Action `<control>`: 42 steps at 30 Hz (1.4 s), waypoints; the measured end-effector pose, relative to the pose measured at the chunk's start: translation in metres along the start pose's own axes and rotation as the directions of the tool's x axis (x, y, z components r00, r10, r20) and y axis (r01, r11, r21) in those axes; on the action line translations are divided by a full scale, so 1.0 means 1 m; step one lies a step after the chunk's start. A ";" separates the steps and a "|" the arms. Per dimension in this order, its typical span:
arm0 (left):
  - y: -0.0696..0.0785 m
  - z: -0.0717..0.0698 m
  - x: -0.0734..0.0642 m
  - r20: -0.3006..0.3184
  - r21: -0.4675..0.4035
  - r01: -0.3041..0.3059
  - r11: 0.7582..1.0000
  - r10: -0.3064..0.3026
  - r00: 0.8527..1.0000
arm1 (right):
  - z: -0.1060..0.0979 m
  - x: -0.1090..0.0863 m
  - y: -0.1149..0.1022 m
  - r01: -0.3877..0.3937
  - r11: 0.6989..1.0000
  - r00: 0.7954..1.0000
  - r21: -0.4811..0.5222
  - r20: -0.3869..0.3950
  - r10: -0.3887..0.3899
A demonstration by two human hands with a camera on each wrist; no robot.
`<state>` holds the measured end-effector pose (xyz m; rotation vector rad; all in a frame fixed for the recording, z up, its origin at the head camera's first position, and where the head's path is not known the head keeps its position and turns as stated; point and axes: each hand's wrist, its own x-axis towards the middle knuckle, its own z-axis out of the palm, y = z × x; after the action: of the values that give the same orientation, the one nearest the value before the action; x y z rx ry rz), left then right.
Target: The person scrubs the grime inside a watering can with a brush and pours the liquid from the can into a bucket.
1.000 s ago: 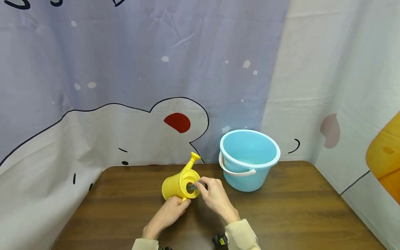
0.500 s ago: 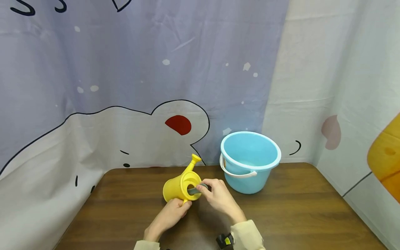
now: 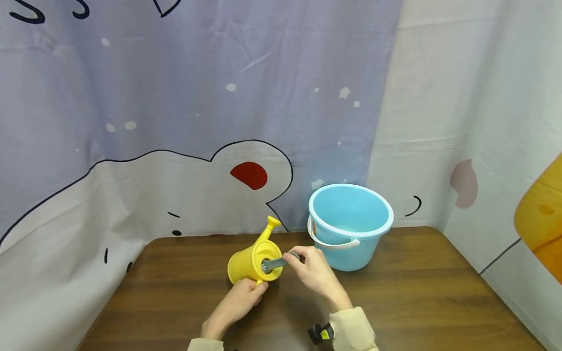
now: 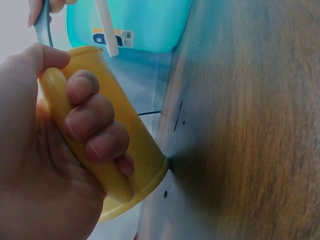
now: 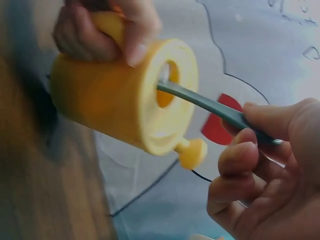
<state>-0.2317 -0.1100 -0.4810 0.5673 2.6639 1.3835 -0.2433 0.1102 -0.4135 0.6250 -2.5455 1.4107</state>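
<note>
My left hand (image 3: 239,301) holds a yellow watering can (image 3: 241,265) by its handle, fingers curled round it in the left wrist view. The can tilts so that its round top opening faces right, and its spout points up and away. In my right hand (image 3: 316,270) a grey-green brush (image 5: 205,102) is pinched between thumb and fingers. Its pale bristled head is at the can's opening, partly hidden by the rim in the right wrist view. Below the can, its base hangs close to the table in the left wrist view; whether they touch I cannot tell.
A light blue bucket (image 3: 351,246) with a white handle (image 3: 335,245) stands at the back of the brown wooden table (image 3: 421,292), right of my hands. A printed curtain (image 3: 189,107) hangs behind the table's rear edge.
My right hand has drawn back to the right, and more of the brush now shows outside the can's opening. My left hand and the can stay nearly in place.
</note>
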 end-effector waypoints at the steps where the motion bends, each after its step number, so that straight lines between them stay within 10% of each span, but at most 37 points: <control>1: 0.000 0.000 0.000 -0.001 0.001 -0.001 1.000 0.001 1.000 | 0.003 0.000 0.000 0.003 1.000 1.000 -0.005 -0.009 -0.003; 12: 0.001 0.000 -0.001 0.005 0.003 0.004 1.000 -0.004 1.000 | 0.032 0.001 0.000 0.044 0.998 0.999 -0.039 -0.019 -0.045; 30: 0.001 0.000 -0.002 0.022 0.005 0.002 1.000 -0.003 1.000 | 0.000 -0.001 0.010 0.033 0.989 0.983 0.141 0.175 -0.057; 42: 0.002 -0.001 -0.003 0.023 0.003 -0.010 1.000 0.010 1.000 | 0.002 0.000 0.006 0.010 0.996 1.000 0.086 0.027 -0.013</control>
<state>-0.2291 -0.1108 -0.4788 0.5942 2.6491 1.3669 -0.2456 0.1111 -0.4196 0.6766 -2.5092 1.5251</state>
